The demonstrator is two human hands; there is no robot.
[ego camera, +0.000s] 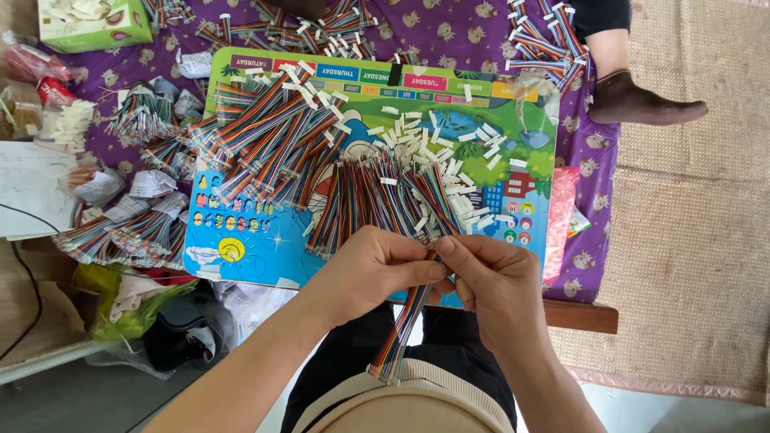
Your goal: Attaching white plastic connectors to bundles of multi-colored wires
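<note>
While thumbs meet, left hand and right hand pinch one ribbon cable — palms down.

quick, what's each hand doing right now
Left hand: closed, pinching the rainbow ribbon cable.
Right hand: closed on the same cable's upper end.

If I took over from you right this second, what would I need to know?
Left hand and right hand pinch the top end of one rainbow ribbon cable; its other end hangs down over the lap.
Loose cables and small white connectors lie heaped on the colourful board.
Bundled cables lie to the left on the purple cloth.
Done: many cables already wear white ends.
Left: the loose heap.
</note>
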